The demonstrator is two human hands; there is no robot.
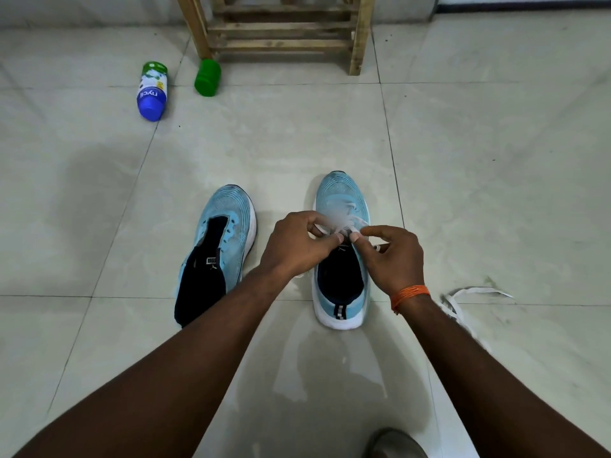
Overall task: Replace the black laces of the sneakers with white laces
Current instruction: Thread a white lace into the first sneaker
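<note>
Right sneaker [340,193] stands on the tiled floor [496,160], toe at 12 o'clock, with a white lace [358,223] crossing its upper eyelets. Both hands work over its tongue. The left hand [297,246] pinches the lace between thumb and fingers, and the right hand [393,256] pinches it too, thumbs almost meeting. The hands hide the middle of the lacing.

Just beside it at 9 o'clock, the left sneaker [228,206] stands unlaced, its dark tongue pulled out. A second lace [476,289] lies loose at 4 o'clock, partly behind the right forearm. At 11 o'clock, well apart, a bottle [152,90] lies on its side near a green cap [207,77]. A wooden rack [281,31] stands at 12 o'clock.

Count: two sneakers, two white laces, one bottle, one cap, one rack.
</note>
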